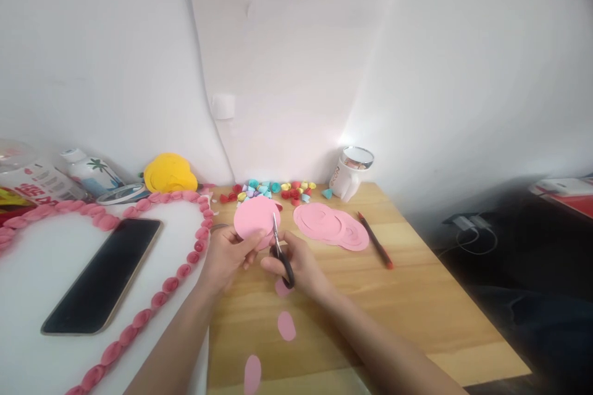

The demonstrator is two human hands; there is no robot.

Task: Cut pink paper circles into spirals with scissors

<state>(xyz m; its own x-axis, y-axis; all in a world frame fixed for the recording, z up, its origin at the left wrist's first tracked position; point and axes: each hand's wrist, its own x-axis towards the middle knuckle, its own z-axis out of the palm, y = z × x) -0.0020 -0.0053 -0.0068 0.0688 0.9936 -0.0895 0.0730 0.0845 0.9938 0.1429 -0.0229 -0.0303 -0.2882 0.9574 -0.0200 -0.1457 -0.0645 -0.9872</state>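
Over the tabletop (417, 315), between two bare hands, is one pink paper disc (254, 219), the landmark for everything here. Another pink edge peeks out below it, so I cannot tell whether it is a single sheet. The left hand (227, 256) pinches the disc's lower edge between thumb and fingers. The right hand (296, 262) is closed around the dark handles of one pair of scissors (287, 265), whose blades lie across the disc's right side.

Writing shows in two places. Behind the disc and to its right, one white mug (345, 182) bears letters that seem to start "ECO". Far left of the disc, one bag (39, 182) carries large red lettering, too blurred to read surely; beside it leans one white bottle (92, 171) with a palm tree picture.

Nearer than the disc lie three pink ovals (286, 326), the topmost partly covered by the scissors. Right of the disc are overlapping pink cutouts (315, 222), hard to count, then one dark pen (375, 241) with a red end. Behind it sit many coloured paper curls (264, 188). Left of it, one phone (102, 278) rests on one white panel (28, 284) edged with numerous pink rosettes (159, 300).
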